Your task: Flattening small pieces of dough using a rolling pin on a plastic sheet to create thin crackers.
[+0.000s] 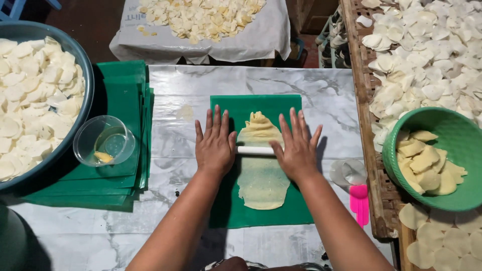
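A: The left hand (215, 142) and right hand (296, 145) are lying flat, fingers spread, palms pressing down on a thin white rolling pin (255, 150). Neither is gripping anything; they are rolling it under the palms.

B: And the dough?

A: The pale yellow dough sheet (261, 173) is lying on a green plastic mat (266, 213) on the marble-patterned table (326, 95), stretching lengthwise under the pin, thick and wrinkled at the far end.

B: What is looking risky?

A: I judge that the far end is bunching; uneven pressure could be tearing the thin near part or folding the ridge over. The mat could also be sliding on the slick table.

B: Anything close by?

A: A clear plastic cup (104, 141) is sitting on the stack of green sheets (123, 85), a pink scraper (359, 202) beside the right forearm, and a green bowl of cut rounds (442, 160).
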